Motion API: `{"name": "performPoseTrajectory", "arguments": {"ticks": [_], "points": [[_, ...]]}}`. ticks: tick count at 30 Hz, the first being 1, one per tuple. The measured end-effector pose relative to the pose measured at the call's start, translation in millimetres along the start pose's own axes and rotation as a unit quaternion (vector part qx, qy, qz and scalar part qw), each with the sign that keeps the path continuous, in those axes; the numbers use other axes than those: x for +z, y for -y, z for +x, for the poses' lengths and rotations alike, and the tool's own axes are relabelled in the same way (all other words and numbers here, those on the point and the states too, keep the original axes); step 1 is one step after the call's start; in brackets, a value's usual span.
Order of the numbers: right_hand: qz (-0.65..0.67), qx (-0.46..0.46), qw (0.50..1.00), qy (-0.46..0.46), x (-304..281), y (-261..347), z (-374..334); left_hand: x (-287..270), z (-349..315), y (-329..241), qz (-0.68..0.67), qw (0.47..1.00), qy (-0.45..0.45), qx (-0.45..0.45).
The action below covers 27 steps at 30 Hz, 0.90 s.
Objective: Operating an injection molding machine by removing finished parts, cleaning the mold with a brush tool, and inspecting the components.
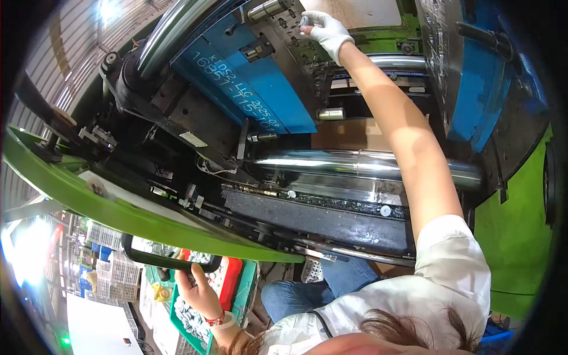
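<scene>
My right hand [329,34], in a white glove with a bare fingertip showing, reaches up into an opened moulding machine. Its fingers pinch a small grey part [305,21] against or just off the face of the blue steel mould [254,89]; whether the part still touches the mould I cannot tell. Down at the left, my bare left hand [200,294], with a red band and a pale band at the wrist, has its fingers closed at the black handle [155,260] of the green machine door [195,235].
A thick shiny tie bar [355,165] crosses below my right arm. The other mould half [441,65] stands at the right. Beyond the door are a green tray [188,322] of grey parts, a red bin [231,281] and white crates [117,278].
</scene>
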State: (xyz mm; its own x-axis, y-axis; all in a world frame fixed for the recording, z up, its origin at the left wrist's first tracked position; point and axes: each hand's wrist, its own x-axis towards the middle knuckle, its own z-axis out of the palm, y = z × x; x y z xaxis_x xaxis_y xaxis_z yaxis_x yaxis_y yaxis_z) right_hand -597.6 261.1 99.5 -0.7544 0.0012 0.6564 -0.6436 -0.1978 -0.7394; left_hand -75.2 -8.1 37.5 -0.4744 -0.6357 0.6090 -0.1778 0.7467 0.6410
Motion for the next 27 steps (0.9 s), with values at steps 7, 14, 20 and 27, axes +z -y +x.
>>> {"name": "performPoseTrajectory", "arguments": {"ticks": [7, 14, 20, 27], "points": [[0.014, -0.001, 1.000, 0.017, 6.3, 1.4, 11.8, -1.5, 3.9, 5.5, -0.020, 1.000, 0.011, -0.003], [0.027, 0.007, 0.999, 0.025, 14.9, 2.0, 15.2, 2.6, 3.0, 5.0, -0.013, 0.999, -0.010, 0.027], [-0.021, -0.002, 1.000, 0.011, 12.7, 5.2, 15.0, -0.5, 0.6, 3.8, -0.022, 0.999, 0.019, -0.017], [-0.042, 0.015, 0.999, 0.031, 9.3, 10.1, 18.6, 4.9, 3.6, 11.0, -0.010, 0.998, -0.013, 0.059]]}}
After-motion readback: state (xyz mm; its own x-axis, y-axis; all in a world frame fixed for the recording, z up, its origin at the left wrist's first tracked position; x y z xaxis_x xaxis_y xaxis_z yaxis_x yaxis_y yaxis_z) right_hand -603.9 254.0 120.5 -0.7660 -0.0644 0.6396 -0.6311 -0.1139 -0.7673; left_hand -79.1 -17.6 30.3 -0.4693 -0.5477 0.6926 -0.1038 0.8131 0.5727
